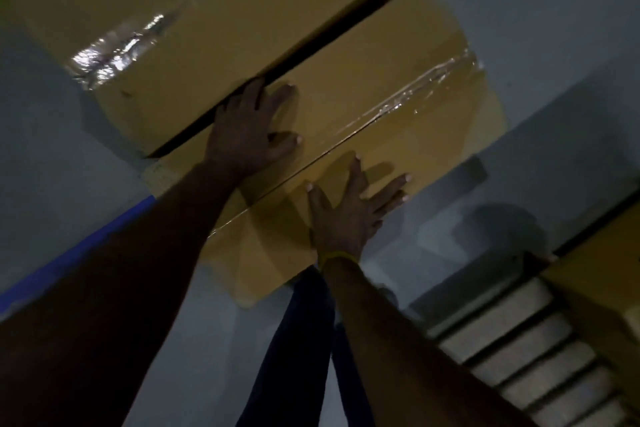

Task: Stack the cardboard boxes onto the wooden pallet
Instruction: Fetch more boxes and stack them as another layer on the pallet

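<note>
Cardboard fills the upper half of the head view: a lower box (363, 107), sealed along its top seam with clear tape (408, 94), lies under both hands, and a second box (194, 28) sits just beside it on the far left, its edge overhanging a dark gap between the two. The picture is tilted and dim, so whether these boxes rest on the floor or on other boxes I cannot tell.

The left hand (249, 128) lies flat, fingers spread, its fingertips reaching into the dark gap under the second box's edge. The right hand (349, 208) is also wide and flat, palm down on the near flap of the lower box, with a yellow band (334, 256) at the wrist. Neither hand holds anything.

Slatted pale boards at the near right look like the wooden pallet (516, 350), with another box (602, 274) apparently on it, well apart from the hands.

The step in hand seems to be taking hold of the lower box. To do it well, the hands should move from the top to opposite edges and curl under the bottom. Pressing on the taped seam gives no lift. The left fingers sit in a pinch spot if the second box shifts. The person's dark trouser legs (304, 340) stand near the box, which favours a close lift.
</note>
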Motion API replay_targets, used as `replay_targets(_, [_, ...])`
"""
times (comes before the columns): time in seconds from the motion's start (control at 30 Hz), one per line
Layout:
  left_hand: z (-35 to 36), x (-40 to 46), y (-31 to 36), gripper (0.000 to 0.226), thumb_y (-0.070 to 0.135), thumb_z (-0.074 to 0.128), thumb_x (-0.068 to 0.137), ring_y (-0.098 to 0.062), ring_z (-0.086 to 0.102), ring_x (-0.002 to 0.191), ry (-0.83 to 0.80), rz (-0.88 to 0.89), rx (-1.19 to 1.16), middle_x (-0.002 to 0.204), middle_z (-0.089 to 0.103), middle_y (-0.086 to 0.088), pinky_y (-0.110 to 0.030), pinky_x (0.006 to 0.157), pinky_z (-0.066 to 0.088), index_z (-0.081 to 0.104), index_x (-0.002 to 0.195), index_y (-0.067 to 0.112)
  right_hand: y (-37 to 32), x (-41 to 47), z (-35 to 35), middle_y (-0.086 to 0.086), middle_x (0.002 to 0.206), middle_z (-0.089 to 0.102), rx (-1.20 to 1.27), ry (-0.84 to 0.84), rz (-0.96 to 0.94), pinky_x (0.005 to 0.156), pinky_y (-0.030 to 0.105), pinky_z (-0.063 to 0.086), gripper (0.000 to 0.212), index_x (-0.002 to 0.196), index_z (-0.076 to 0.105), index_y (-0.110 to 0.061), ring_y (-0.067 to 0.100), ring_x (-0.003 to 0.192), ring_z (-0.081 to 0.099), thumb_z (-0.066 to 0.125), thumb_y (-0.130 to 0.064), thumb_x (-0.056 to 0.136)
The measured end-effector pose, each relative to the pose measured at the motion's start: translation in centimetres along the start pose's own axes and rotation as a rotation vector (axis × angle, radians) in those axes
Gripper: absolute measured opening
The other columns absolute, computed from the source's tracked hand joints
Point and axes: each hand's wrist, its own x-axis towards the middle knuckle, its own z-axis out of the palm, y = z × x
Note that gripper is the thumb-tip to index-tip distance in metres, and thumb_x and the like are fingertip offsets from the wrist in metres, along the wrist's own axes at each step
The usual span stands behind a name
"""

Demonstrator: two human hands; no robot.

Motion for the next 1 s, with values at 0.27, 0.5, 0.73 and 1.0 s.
replay_targets(0.27, [-1.3, -1.4, 1.6, 0.082, 0.066, 0.059, 0.077, -0.038, 0.038, 0.137, 0.076, 0.207, 0.040, 0.165, 0.017, 0.007, -0.055, 0.086, 0.050, 0.037, 0.149, 0.033, 1.0, -2.0, 1.3, -0.003, 0.159, -0.034, 0.312, 0.094, 0.246, 0.104, 0.058, 0.040, 0.089, 0.150, 0.015, -0.056, 0.042, 0.149, 0.006, 0.071, -0.059, 0.081])
replay_targets(0.5, [0.4, -7.4, 5.8, 0.072, 0.067, 0.058, 0.076, -0.047, 0.037, 0.132, 0.130, 0.218, 0.143, 0.165, 0.017, 0.009, -0.060, 0.095, 0.042, 0.049, 0.140, 0.037, 4.8, -4.1, -2.0, -0.002, 0.165, -0.003, 0.174, 0.169, 0.116, 0.107, 0.062, 0.029, 0.068, 0.145, 0.042, -0.047, 0.038, 0.145, 0.013, 0.067, -0.059, 0.083])
replay_targets(0.73, [2.3, -17.9, 13.4, 0.064, 0.070, 0.057, 0.075, -0.050, 0.035, 0.133, 0.180, 0.177, 0.127, 0.157, 0.035, 0.008, -0.064, 0.098, 0.037, 0.057, 0.130, 0.038, 13.9, -9.9, -8.2, -0.007, 0.163, 0.003, 0.086, 0.093, -0.012, 0.114, 0.061, 0.023, 0.060, 0.142, 0.044, -0.046, 0.042, 0.145, 0.011, 0.059, -0.063, 0.087])
replay_targets(1.0, [6.4, -34.7, 22.5, 0.062, 0.069, 0.061, 0.076, -0.047, 0.035, 0.134, 0.249, 0.138, 0.088, 0.156, 0.035, 0.007, -0.062, 0.099, 0.037, 0.058, 0.130, 0.037, 27.8, -21.6, -14.0, -0.006, 0.164, 0.007, 0.068, 0.145, -0.112, 0.115, 0.059, 0.020, 0.056, 0.139, 0.049, -0.045, 0.043, 0.146, 0.011, 0.062, -0.061, 0.086])
